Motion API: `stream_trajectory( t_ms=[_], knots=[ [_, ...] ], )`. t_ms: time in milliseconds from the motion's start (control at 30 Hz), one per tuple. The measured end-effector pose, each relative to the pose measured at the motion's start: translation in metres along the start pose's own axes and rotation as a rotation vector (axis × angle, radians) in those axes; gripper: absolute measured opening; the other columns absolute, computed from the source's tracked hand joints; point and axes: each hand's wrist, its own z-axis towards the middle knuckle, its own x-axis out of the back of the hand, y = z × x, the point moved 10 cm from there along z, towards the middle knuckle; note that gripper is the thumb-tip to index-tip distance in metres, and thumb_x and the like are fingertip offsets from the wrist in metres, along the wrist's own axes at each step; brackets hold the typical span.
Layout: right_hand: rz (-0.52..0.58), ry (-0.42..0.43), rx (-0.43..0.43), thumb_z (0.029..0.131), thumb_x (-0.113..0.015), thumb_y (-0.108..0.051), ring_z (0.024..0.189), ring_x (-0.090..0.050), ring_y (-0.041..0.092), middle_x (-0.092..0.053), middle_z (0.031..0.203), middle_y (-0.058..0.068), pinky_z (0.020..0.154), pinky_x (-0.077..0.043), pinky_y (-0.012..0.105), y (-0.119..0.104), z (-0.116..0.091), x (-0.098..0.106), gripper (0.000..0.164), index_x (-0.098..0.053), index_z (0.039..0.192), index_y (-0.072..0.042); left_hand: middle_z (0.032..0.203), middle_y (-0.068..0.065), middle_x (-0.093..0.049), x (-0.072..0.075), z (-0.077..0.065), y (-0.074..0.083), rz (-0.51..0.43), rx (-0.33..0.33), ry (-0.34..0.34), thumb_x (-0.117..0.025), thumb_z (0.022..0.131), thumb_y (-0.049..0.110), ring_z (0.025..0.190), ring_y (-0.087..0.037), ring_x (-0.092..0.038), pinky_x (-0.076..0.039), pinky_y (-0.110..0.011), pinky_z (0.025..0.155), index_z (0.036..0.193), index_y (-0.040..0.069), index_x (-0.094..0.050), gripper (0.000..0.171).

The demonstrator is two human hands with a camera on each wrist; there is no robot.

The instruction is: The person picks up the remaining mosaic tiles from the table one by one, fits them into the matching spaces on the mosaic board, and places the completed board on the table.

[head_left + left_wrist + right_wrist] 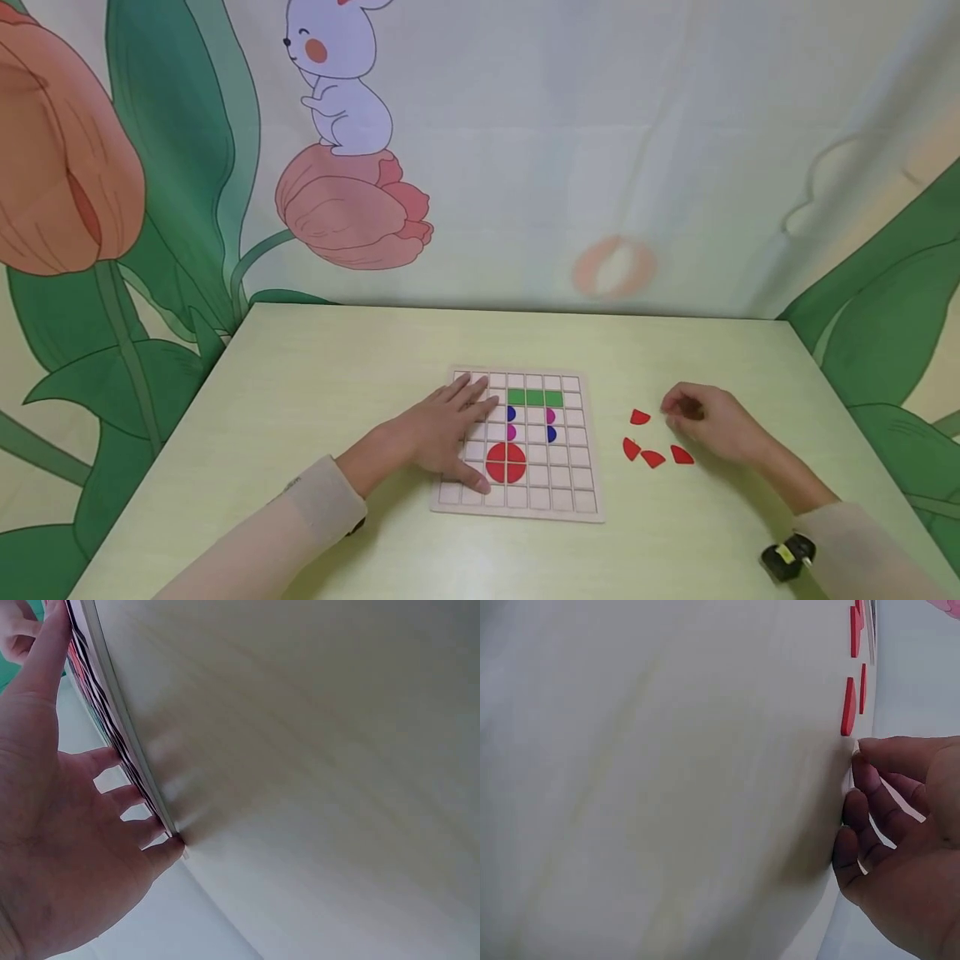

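Note:
A square wooden grid board [573, 477] lies on the table. My left hand [442, 433] rests spread across its left side, fingers straight, with its thumb near a red circle [497, 454] made of quarter pieces. In the left wrist view that hand [67, 817] lies along the board's edge [124, 724]. Right of the board, several loose red quarter-circle pieces [653, 459] are scattered. My right hand [712, 421] is beside them with bent fingers, low over the table. In the right wrist view, thumb and index finger come together near a red piece [848, 709]; whether they pinch anything is hidden.
On the board are a green row [535, 398] and small blue and magenta half circles [551, 415]. Behind the pale table [337, 358] hangs a printed curtain [510, 167] with a rabbit and tulips. A black device [786, 557] is strapped at the right wrist.

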Motion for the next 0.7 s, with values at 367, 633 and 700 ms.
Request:
stream_trajectory(
  t_ms=[367,633,700],
  knots=[
    [-0.011,-0.034,0.084,0.093,-0.083,-0.009,0.093,-0.059,0.022,-0.065,0.104,0.002,0.071,-0.057,0.025,-0.03,0.009,-0.015,0.027,-0.077,0.119,-0.009,0.179,-0.006,-0.003,0.001,-0.001,0.0,-0.02,-0.002,0.007,-0.072,0.074,0.086,0.164,-0.034,0.004,-0.011,-0.052,0.132,0.171,0.023,-0.022,0.127],
    [-0.009,-0.03,0.081,0.093,-0.081,-0.004,0.089,-0.058,0.022,-0.064,0.098,0.001,0.072,-0.056,0.025,-0.033,0.009,-0.018,0.019,-0.072,0.108,-0.011,0.179,-0.006,-0.004,0.001,-0.001,0.001,-0.018,-0.001,0.009,-0.073,0.074,0.086,0.164,-0.033,0.004,-0.011,-0.052,0.132,0.171,0.023,-0.022,0.127],
    [-0.005,-0.028,0.08,0.093,-0.08,-0.003,0.088,-0.059,0.022,-0.065,0.095,0.0,0.073,-0.055,0.026,-0.032,0.009,-0.017,0.017,-0.07,0.104,-0.012,0.179,-0.006,-0.004,0.001,-0.001,0.0,-0.016,0.002,0.009,-0.073,0.074,0.086,0.164,-0.033,0.004,-0.011,-0.051,0.132,0.171,0.024,-0.021,0.127]
  ],
)
